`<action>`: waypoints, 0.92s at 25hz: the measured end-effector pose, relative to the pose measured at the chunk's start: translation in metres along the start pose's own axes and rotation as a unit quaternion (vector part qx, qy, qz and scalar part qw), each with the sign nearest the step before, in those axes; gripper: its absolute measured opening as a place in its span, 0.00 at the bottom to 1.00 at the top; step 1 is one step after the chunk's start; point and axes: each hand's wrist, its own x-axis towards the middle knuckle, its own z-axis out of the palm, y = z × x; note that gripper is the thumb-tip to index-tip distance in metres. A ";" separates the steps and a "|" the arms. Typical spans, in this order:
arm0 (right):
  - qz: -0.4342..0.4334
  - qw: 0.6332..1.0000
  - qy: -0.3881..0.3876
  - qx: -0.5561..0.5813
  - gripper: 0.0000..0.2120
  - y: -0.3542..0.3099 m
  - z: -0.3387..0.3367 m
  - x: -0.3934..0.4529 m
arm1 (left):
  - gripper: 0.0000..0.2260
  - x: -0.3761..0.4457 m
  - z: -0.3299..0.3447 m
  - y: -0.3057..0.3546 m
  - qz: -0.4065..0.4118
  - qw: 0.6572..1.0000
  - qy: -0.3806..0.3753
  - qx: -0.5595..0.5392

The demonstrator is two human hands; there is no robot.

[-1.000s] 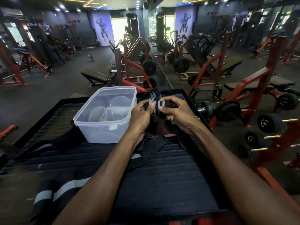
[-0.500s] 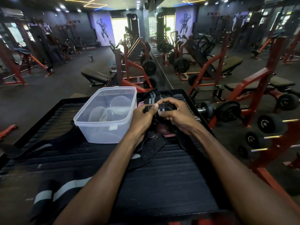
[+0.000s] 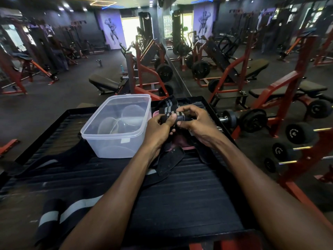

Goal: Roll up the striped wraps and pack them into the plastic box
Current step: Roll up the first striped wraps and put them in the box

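— Where is the striped wrap?

— The striped wrap [image 3: 168, 112] is held up just right of the plastic box [image 3: 117, 126], over the far right part of the bench [image 3: 180, 201]. Its black band with grey stripes arches up behind the fingers, and a dark tail hangs down between the wrists onto the bench top.

— And the hands?

— Both pinch it. The left hand [image 3: 159, 129] has its thumb pressed on the striped part with fingers curled beneath. The right hand [image 3: 196, 126] curls its fingers over the top and nips a small rolled end of the wrap between thumb and fingertips. The two hands nearly touch.

— What's in the box?

— It is clear, lidless, and upright on the bench; through its walls I see some round clear shapes, but I cannot tell what they are.

— Anything else on the bench?

— A second wrap [image 3: 59, 212], black with pale stripes, lies flat at the near left edge, well apart from the box. Another dark strap [image 3: 50, 160] lies left of the box.

— Beyond the bench?

— A dumbbell rack [image 3: 292, 139] stands to the right, and red weight machines [image 3: 149, 69] stand on the dark floor.
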 end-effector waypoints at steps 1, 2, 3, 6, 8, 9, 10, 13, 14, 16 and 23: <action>0.023 0.999 -0.011 0.030 0.17 0.001 0.001 0.000 | 0.00 0.000 0.000 -0.001 0.013 1.000 0.007 0.003; 0.041 0.997 -0.023 0.061 0.16 0.001 0.002 0.000 | 0.03 -0.001 -0.001 -0.001 0.025 0.999 0.016 0.010; 0.049 0.995 -0.029 0.078 0.15 0.000 0.003 0.000 | 0.05 -0.001 -0.001 -0.001 0.037 0.999 0.020 0.017; 0.008 1.000 -0.003 0.007 0.15 -0.001 0.004 -0.003 | 0.10 -0.002 -0.001 0.001 0.052 0.998 0.013 0.032; -0.030 0.997 0.020 -0.068 0.17 -0.002 0.003 -0.006 | 0.07 -0.004 0.002 0.002 0.041 0.998 -0.005 0.047; -0.039 0.995 0.025 -0.086 0.18 -0.003 0.003 -0.006 | 0.04 -0.006 0.002 0.003 0.044 0.997 -0.011 0.056; -0.043 0.994 0.027 -0.093 0.19 -0.003 0.002 -0.006 | 0.04 -0.007 0.002 0.003 0.052 0.996 -0.010 0.065; -0.027 0.999 0.004 -0.046 0.20 0.002 0.003 -0.002 | 0.04 -0.005 -0.002 0.002 0.071 0.993 0.027 0.091; -0.020 1.000 -0.005 -0.020 0.19 0.004 0.003 -0.002 | 0.04 -0.004 -0.004 0.002 0.073 0.992 0.037 0.091; -0.028 0.999 0.002 -0.014 0.16 0.007 0.003 -0.001 | 0.04 -0.005 -0.003 0.004 0.073 0.993 0.044 0.085; 0.004 0.999 0.005 0.036 0.16 0.002 0.003 -0.003 | 0.06 -0.009 0.001 0.005 0.065 0.994 0.059 0.061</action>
